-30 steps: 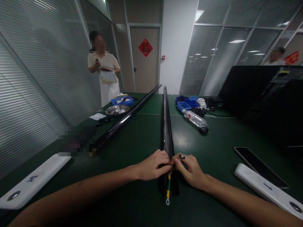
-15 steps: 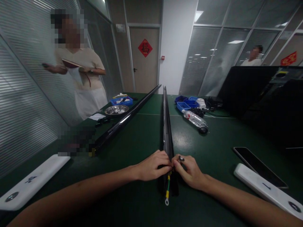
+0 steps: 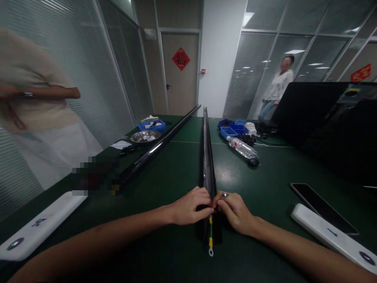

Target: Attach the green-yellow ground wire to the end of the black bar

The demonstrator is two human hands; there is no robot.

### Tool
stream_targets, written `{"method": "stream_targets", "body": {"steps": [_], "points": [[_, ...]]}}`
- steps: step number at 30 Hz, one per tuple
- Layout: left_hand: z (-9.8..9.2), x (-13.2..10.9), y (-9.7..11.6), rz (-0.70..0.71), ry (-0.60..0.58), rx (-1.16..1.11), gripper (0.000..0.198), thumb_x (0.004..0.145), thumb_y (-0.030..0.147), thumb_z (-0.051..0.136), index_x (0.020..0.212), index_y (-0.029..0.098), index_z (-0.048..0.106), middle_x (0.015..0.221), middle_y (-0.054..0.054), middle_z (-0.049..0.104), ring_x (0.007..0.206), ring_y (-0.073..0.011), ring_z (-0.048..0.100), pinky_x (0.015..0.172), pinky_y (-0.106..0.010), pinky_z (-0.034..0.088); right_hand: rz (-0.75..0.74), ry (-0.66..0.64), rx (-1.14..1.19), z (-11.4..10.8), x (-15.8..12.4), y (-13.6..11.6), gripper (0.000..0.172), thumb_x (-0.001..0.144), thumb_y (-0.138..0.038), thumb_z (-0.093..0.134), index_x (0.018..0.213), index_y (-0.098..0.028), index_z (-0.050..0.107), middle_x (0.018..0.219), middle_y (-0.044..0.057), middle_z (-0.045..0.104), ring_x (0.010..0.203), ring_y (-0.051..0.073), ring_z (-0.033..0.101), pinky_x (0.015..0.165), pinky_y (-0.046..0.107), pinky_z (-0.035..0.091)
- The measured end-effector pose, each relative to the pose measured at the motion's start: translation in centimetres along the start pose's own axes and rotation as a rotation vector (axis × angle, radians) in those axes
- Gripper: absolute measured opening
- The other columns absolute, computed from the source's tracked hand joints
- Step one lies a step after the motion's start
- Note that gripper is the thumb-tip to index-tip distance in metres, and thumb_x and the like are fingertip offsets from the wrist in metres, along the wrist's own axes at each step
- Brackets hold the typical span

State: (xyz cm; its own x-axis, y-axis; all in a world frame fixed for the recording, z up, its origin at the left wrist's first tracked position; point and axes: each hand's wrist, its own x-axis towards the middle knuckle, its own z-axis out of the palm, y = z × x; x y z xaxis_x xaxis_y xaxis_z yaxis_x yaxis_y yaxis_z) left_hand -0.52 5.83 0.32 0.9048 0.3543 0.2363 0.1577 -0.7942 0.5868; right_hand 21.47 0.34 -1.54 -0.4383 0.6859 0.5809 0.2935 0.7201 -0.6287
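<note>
A long black strip (image 3: 207, 157) runs down the middle of the green table (image 3: 265, 184) toward me. My left hand (image 3: 188, 206) is closed in a pinch on its near end from the left. My right hand (image 3: 234, 210) pinches the same end from the right and carries a small metal nut or washer (image 3: 224, 194) on top of its fingers. A yellow-green wire with a ring terminal (image 3: 210, 239) hangs out of the strip's end, just below both hands.
A second black strip (image 3: 153, 151) lies diagonally at left. White flat devices (image 3: 38, 230) (image 3: 332, 236) rest at both near corners, a phone (image 3: 321, 206) at right. Water bottle (image 3: 243, 148), blue bins (image 3: 232, 127), metal bowl (image 3: 145, 136) sit farther back. One person (image 3: 35, 114) passes close at left, another person (image 3: 277, 88) stands far right.
The person at left has walked along the table toward me and now fills the left edge. The person at far right has moved left. My right fingers closed in slightly on the strip's end.
</note>
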Motion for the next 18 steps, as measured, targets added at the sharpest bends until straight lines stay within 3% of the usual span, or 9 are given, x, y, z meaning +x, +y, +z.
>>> {"method": "stream_targets", "body": {"steps": [12,18], "points": [[-0.15,0.01,0.04,0.011,-0.005,-0.027,0.016,0.103,0.029,0.054,0.101,0.019,0.066,0.106,-0.004,0.07,0.107,-0.0217,0.057,0.1,-0.037,0.038,-0.012,-0.019,0.064,-0.01,0.12,0.22,0.034,0.112,-0.031,0.04,0.093,-0.018,0.065,0.081,0.004,0.065,0.069,0.016,0.063,0.067,0.027,0.051],[-0.12,0.08,0.05,0.012,-0.002,-0.007,0.022,0.106,0.032,0.05,0.097,0.019,0.065,0.099,-0.004,0.069,0.103,-0.0209,0.057,0.098,-0.035,0.038,-0.016,0.007,0.02,-0.06,0.09,-0.13,0.032,0.112,-0.028,0.041,0.095,-0.018,0.066,0.081,0.003,0.066,0.068,0.015,0.062,0.067,0.026,0.05]]}}
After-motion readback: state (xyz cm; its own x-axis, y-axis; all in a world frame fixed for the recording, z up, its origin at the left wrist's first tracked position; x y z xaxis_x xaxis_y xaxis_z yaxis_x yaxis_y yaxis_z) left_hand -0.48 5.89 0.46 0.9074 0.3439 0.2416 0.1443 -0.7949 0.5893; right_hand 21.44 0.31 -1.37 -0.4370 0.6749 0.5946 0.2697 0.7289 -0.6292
